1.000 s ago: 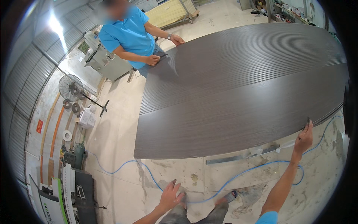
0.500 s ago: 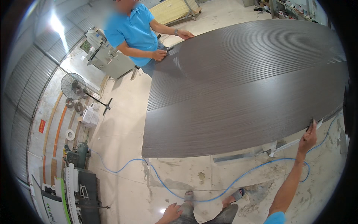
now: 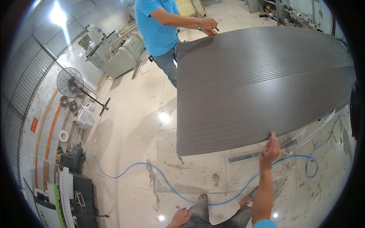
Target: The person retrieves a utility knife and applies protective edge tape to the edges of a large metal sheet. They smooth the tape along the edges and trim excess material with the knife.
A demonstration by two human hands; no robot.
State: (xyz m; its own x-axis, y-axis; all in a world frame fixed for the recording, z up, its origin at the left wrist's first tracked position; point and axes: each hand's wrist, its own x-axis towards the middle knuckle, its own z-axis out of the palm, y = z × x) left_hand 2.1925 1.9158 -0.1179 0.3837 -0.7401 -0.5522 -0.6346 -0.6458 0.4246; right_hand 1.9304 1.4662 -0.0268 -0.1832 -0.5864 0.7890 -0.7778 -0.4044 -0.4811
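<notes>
A large dark brown panel (image 3: 228, 102) with a fine grain and a ribbed band stretches out before me. At its near edge is my right hand (image 3: 270, 151), fingers pinched together around a small dark thing whose kind I cannot make out. Low in the picture, my left hand (image 3: 180, 218) lies against my left thigh with its fingers loosely stretched and nothing visible in them. Across the panel, a co-worker in a blue shirt (image 3: 156, 26) has both hands (image 3: 208, 26) together at the far edge, holding a small dark tool.
A blue hose (image 3: 146, 163) snakes over the floor by my feet. Under the panel's near edge lies a metal strip (image 3: 247, 156), and a pale strip (image 3: 315, 129) hangs nearby. To the left stand a fan (image 3: 70, 83), a white box (image 3: 86, 117) and machinery (image 3: 78, 197).
My right hand has slid left along the panel's near edge. The co-worker's hands have come together farther right along the far edge. My view has shifted somewhat; my left hand stays by my thigh.
</notes>
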